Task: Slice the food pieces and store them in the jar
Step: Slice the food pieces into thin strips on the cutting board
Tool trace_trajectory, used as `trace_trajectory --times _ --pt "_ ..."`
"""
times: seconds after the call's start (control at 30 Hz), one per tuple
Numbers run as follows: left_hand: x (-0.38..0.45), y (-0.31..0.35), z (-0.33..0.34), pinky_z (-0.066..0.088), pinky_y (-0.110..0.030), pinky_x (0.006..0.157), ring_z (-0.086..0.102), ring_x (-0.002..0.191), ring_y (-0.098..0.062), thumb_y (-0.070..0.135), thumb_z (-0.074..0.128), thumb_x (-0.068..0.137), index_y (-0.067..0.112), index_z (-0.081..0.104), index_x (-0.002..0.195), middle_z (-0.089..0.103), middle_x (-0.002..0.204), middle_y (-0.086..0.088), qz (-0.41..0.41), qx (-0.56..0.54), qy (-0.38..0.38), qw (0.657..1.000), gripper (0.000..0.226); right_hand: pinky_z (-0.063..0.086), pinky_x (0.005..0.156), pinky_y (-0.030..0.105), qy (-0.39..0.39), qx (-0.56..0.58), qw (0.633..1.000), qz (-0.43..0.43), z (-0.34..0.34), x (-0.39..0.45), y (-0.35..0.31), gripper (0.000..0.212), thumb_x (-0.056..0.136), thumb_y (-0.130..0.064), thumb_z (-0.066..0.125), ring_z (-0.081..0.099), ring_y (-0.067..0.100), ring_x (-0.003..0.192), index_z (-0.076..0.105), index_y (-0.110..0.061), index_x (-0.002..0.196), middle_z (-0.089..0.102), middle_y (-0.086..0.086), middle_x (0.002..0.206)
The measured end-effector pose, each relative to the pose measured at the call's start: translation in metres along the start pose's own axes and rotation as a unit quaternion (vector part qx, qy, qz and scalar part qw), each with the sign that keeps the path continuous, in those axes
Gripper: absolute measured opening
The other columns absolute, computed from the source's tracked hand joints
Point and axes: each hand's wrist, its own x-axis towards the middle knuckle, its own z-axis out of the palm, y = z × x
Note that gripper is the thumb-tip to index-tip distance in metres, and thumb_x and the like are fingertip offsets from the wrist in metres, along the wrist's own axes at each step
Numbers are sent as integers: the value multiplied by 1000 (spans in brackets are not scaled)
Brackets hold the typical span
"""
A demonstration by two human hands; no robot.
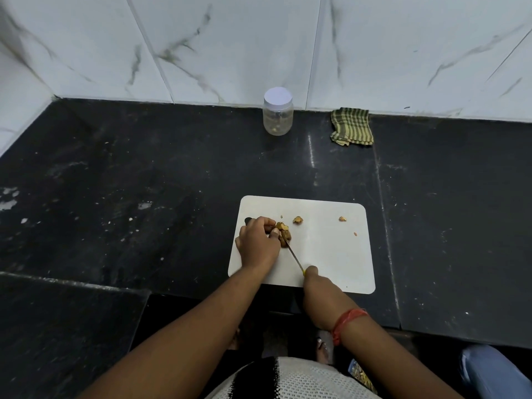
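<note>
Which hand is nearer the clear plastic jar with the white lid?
Left. The left hand sits on the white cutting board's far-left part, below the jar; the right hand is at the board's near edge.

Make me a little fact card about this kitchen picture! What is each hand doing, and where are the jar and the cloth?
left hand: holds the food pieces on the white cutting board
right hand: grips the knife, blade on the food
jar: by the wall, lid on, nearly empty
cloth: right of the jar, crumpled
stray bits: on the board
counter: black

Both hands (259,243) (315,279), fingers curled.
</note>
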Motion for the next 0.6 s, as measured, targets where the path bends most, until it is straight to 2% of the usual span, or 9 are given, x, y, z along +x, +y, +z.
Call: trace_trajectory --times 0.17,0.3,0.4,0.47,0.53,0.6 --pt "0 0 2 29 -32 95 49 108 -14 23 63 94 29 64 101 62 111 11 1 -3 7 1000 10 39 65 32 -1 2 1000 7 1 -6 10 32 88 5 37 64 35 86 36 0 119 64 19 99" --pt "-1 -1 2 30 -33 95 48 107 -13 25 63 93 30 64 99 62 109 13 -1 -15 4 1000 8 38 65 32 14 -3 1000 12 -2 -1 12 34 87 5 38 64 35 89 35 -1 121 63 19 100" --pt "-1 -2 2 29 -32 94 47 107 -13 25 63 94 30 63 99 61 108 13 2 -18 3 1000 8 37 61 30 22 8 1000 -4 -2 -3 12 29 88 4 38 59 29 71 37 -3 116 60 11 84" --pt "-2 -2 1 29 -33 94 47 106 -13 25 63 94 29 62 100 61 108 13 10 -16 2 1000 7 31 52 27 31 22 999 -11 -3 -2 13 26 87 5 36 43 17 54 38 -4 112 46 0 69" --pt "-4 -5 -1 30 -33 95 47 104 -13 26 63 94 28 61 98 58 104 13 27 -8 -2 1000 5 22 45 23 28 29 999 -16 -5 0 14 21 87 5 36 36 11 51 37 -8 104 40 -2 64" --pt "-8 -10 -2 33 -33 96 46 102 -14 28 64 93 26 60 95 55 100 13 56 6 -2 998 5 23 45 23 15 34 999 -16 -8 2 16 17 89 4 36 37 14 52 32 -12 96 49 3 69"
